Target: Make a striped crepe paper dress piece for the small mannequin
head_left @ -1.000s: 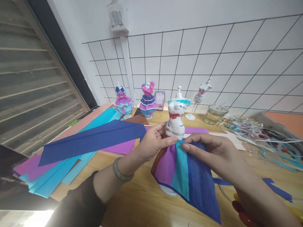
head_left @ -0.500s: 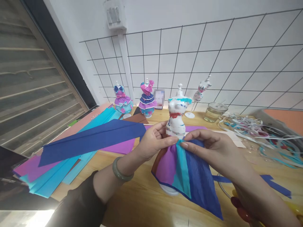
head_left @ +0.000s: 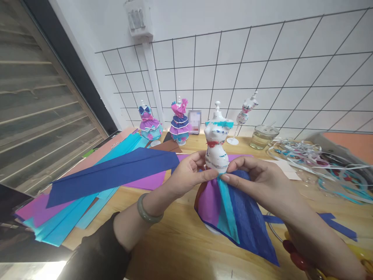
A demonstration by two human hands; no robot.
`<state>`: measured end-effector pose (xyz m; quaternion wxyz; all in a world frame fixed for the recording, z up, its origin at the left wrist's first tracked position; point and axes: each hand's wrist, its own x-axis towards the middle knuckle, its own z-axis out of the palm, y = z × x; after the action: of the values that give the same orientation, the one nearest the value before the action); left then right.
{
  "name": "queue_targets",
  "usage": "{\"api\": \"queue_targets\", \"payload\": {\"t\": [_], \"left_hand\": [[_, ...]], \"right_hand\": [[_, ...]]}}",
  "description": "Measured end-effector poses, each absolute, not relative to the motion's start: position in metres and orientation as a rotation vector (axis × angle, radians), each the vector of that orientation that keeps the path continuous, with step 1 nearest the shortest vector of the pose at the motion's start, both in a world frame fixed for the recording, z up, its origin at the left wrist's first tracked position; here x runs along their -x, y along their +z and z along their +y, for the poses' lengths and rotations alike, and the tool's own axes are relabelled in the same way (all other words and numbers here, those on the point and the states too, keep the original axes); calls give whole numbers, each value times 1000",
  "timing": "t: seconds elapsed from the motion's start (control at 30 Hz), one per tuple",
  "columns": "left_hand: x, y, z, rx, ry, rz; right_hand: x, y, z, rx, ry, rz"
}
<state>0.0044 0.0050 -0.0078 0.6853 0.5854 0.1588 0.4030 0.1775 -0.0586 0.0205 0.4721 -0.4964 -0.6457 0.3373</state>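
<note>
1. The skirt [head_left: 247,212] fans over the surface [head_left: 175,249], between paper strips [head_left: 113,175] and ribbons [head_left: 305,153].
2. Left hand [head_left: 190,175] and right hand [head_left: 258,181], angled inward, pinch its top at the mannequin's [head_left: 217,155] hips.

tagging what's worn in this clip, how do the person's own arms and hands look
The left hand is gloveless, with a smooth, rounded grey-green bangle at the wrist and a dark sleeve further up that arm. The right hand shows no glove or sleeve.
</note>
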Motion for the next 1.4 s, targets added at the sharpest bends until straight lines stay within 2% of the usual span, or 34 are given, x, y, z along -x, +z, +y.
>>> {"api": "queue_targets", "payload": {"t": [0.3, 0.6, 0.97, 1.27, 1.4], "left_hand": [[-1, -3, 5, -1428, 892, 419], [-6, -2, -1, -1440, 1066, 444], [-7, -3, -3, -1410, 1030, 499], [-2, -6, 6, -1333, 1011, 321], [1, -7, 7, -1355, 1015, 240]], "right_hand": [[-175, 25, -63, 1192, 774, -1635], [-175, 23, -62, 1193, 704, -1623], [-173, 22, -65, 1333, 493, -1756], [-168, 26, -72, 1231, 556, -1731], [-162, 31, -82, 1283, 465, -1766]]}}
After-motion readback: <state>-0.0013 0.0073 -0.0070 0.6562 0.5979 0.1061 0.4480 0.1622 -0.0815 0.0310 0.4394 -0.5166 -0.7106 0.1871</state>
